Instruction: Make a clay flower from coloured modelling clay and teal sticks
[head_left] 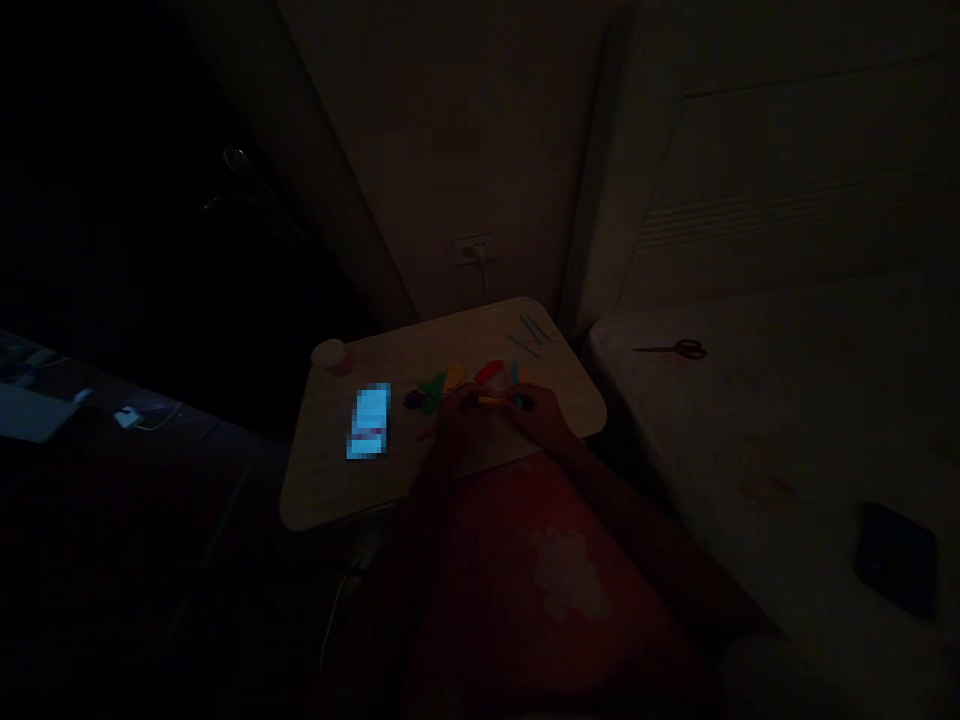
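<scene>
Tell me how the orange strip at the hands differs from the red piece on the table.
The orange strip is held between the left hand and right hand; the red piece lies on the table just beyond them. The orange strip looks slim, the red piece broader. Both are small and stand out in the dim light.

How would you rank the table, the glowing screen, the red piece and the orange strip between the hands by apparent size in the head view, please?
1. Table
2. Glowing screen
3. Red piece
4. Orange strip, partly hidden by fingers
</scene>
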